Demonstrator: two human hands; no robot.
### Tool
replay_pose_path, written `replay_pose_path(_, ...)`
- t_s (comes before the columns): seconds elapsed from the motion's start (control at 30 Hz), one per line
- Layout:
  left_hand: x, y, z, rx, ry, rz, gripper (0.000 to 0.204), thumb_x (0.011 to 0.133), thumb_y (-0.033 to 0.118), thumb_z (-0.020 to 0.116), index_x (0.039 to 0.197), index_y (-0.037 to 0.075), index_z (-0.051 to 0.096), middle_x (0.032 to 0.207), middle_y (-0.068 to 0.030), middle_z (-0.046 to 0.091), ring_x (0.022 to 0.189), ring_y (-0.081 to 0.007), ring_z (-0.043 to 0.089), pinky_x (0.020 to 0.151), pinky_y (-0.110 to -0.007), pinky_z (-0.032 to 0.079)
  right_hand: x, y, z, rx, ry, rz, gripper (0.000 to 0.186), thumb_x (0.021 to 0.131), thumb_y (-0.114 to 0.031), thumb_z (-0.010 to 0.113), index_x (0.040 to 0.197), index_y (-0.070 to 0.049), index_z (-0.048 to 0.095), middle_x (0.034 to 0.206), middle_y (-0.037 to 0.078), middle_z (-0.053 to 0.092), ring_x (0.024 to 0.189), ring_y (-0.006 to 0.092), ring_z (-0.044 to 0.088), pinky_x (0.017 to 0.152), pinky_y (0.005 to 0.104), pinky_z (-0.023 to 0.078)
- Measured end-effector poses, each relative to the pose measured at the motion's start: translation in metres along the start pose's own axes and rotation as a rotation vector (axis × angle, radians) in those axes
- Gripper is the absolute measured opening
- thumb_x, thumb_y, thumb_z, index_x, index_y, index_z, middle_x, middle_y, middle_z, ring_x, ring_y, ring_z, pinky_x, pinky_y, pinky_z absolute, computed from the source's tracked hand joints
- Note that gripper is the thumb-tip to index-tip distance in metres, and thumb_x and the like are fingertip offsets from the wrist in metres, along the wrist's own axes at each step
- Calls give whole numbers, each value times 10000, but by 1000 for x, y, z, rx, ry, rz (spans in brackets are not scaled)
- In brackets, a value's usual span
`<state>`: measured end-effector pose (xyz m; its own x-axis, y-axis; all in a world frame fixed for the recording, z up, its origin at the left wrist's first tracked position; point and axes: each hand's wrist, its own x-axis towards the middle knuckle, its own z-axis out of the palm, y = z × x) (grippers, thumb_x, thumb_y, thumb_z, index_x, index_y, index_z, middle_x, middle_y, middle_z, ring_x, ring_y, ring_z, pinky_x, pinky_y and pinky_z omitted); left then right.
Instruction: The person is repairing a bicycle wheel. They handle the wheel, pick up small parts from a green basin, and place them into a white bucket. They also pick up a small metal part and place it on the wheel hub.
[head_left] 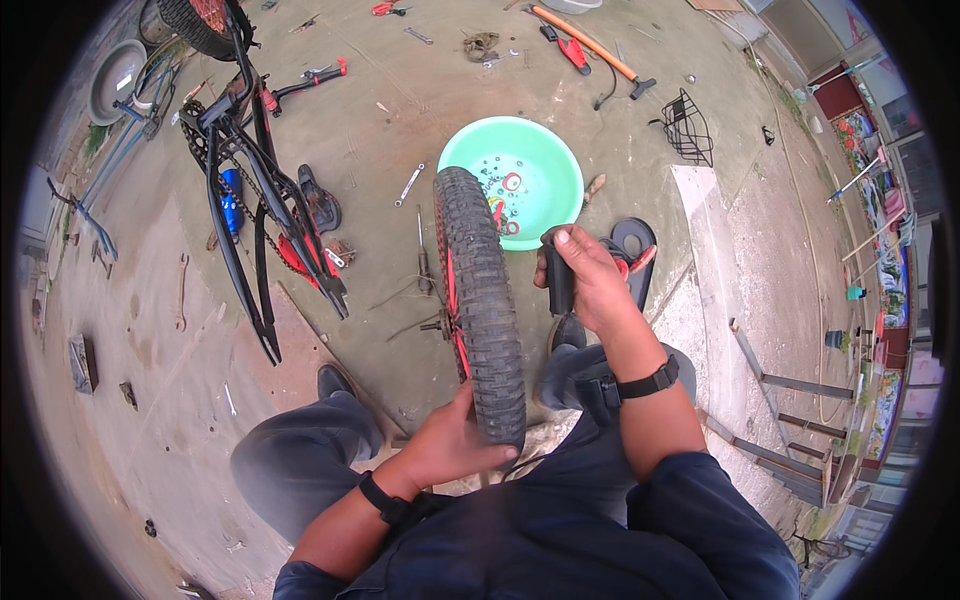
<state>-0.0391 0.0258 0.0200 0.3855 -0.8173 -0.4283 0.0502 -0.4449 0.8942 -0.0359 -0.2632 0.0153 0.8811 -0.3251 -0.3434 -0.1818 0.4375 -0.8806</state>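
A bicycle wheel with a knobby black tire and a red rim stands upright between my knees. My left hand is closed around its near lower end, thumb across the tread. To the right of the tire, my right hand grips a short, thick black piece, held upright; its exact kind is unclear. Past the wheel sits a mint-green basin with small metal and red parts inside, partly hidden by the tire.
A black bicycle frame with its chain lies at the left. A screwdriver and a wrench lie left of the wheel. Farther off are an orange pump and a black wire basket. Metal bars lie at the right.
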Motion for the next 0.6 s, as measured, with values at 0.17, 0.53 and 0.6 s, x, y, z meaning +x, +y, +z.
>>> replay_pose_path(0.17,1,-4,0,-64,14,56,958,739,335,879,1453,-15,344,1173,-192,683,1086,-303,682,958,-384,514,-2,0,2,12,-33,19,378,993,-382,637,1102,-47,499,849,76,612,700,181,623,664,329,534)
replay_pose_path(0.53,2,-5,2,-76,36,98,866,753,326,880,1391,-9,400,1133,-179,693,1053,-285,692,926,-384,526,-2,-3,2,-100,115,128,483,1004,-484,582,1135,-20,546,830,81,623,648,169,621,599,307,518)
replay_pose_path(0.6,2,-5,2,-57,50,135,868,754,326,879,1390,-16,399,1124,-179,696,1046,-287,694,925,-384,526,0,-4,-2,-19,159,227,493,1013,-486,556,1150,-12,563,855,98,640,665,184,634,603,319,522)
